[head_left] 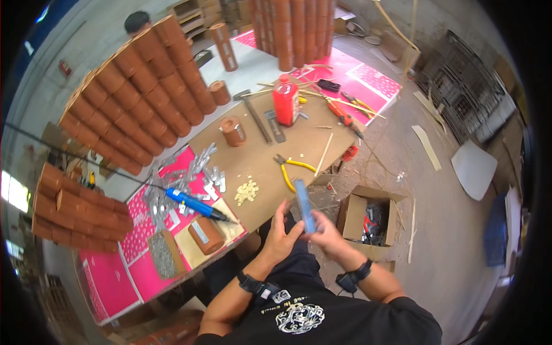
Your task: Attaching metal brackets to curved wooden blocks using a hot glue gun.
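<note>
A long, narrow blue-grey slab (305, 204) stands up from my right hand (326, 234), whose fingers and thumb close round its lower end. What kind of thing it is, I cannot make out. My left hand (283, 233) is beside it with fingers stretched apart, its thumb tip at the slab's lower edge. Just beyond lie yellow-handled pliers (286, 172) on the brown board (267, 198). Small pale wooden chips (247, 192) are heaped to the left. Farther left, a blue electric screwdriver (195, 204) lies near a clay-coloured cylinder (207, 234) with a metal plate on it.
Stacked clay-coloured cylinders (138, 86) line the table's far left. Metal strips (172, 184) and a box of screws (164, 256) lie left. A hammer (253, 115), red bottle (286, 100) and soldering-iron-like red tool (342, 115) lie beyond. An open carton (371, 218) stands right.
</note>
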Available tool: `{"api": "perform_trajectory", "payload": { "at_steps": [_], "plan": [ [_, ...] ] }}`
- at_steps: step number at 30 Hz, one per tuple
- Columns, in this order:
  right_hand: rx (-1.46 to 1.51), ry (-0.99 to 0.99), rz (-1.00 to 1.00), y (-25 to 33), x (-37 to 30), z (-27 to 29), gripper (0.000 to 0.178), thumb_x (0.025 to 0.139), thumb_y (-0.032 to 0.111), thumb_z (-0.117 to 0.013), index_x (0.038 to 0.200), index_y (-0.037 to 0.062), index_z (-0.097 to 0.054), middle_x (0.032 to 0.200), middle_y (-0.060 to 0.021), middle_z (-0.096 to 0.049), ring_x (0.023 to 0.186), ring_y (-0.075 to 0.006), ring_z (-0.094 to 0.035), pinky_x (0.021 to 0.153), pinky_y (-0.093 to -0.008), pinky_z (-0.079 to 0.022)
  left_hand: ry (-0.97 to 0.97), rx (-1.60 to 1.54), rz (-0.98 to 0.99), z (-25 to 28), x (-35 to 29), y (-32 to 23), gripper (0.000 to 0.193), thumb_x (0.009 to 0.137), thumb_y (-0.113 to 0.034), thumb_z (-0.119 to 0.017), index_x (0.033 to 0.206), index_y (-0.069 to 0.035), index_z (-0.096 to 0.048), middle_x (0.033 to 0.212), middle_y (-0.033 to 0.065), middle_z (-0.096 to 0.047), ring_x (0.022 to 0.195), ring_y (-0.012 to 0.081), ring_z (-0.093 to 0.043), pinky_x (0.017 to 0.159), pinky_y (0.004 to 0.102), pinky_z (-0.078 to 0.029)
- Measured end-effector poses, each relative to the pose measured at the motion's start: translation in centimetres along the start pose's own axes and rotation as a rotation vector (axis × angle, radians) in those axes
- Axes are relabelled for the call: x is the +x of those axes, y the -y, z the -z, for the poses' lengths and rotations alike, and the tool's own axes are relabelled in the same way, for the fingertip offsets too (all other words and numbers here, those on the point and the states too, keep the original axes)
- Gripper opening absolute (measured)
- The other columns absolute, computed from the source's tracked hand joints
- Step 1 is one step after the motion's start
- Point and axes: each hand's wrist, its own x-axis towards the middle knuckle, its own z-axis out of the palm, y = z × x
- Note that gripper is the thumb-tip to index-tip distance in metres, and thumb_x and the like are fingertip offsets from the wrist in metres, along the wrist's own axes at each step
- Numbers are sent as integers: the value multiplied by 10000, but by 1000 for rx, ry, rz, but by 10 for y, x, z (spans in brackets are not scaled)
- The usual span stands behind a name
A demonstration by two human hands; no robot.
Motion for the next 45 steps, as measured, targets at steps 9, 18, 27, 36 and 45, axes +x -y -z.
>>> {"api": "perform_trajectory", "payload": {
  "at_steps": [9, 18, 27, 36, 45],
  "plan": [
    [-1052, -426, 226, 109, 181, 151, 597, 753, 206, -744, 1231, -61, -505, 937, -113, -652, 809, -194, -636, 714, -352, -528, 404, 114, -806, 37, -92, -225, 298, 960, -169, -594, 1207, -4, -614, 1214, 122, -629, 1106, 327, -612, 930, 437, -506],
    [-1666, -543, -38, 131, 289, 159, 909, 651, 407, -748, 1328, -125, -457, 1250, -315, -582, 1179, -376, -587, 1006, -437, -469, -425, -12, -1096, 11, -129, -226, 293, 927, -158, -551, 1150, -106, -733, 1144, 40, -688, 849, 193, -625, 732, 310, -528],
    [-1421, -72, 627, 111, 179, 21, 445, 846, 160, -706, 1255, 18, -602, 1258, -174, -624, 1147, -298, -605, 963, -382, -491, -506, 492, -148, 139, -167, -158, 354, 792, -91, -748, 1112, 29, -656, 1061, 179, -680, 1014, 368, -647, 905, 406, -535],
    [-1173, 396, 302, 6, 210, -241, 668, 771, 409, -776, 1263, -6, -597, 1154, -235, -674, 1045, -344, -673, 899, -407, -529, -216, 1187, 54, 195, -77, -58, 1019, 581, -380, -872, 1391, 48, -426, 1359, 241, -461, 1285, 400, -436, 1047, 460, -414],
    [-1234, 413, 103, -14, 254, -256, 498, 695, 318, -779, 1074, 13, -668, 967, -176, -706, 906, -302, -688, 826, -398, -522, -193, 885, 94, 212, -85, -41, 1018, 575, -240, -828, 1431, 31, -348, 1251, 235, -472, 1222, 412, -474, 1037, 454, -450]
  ]
}}
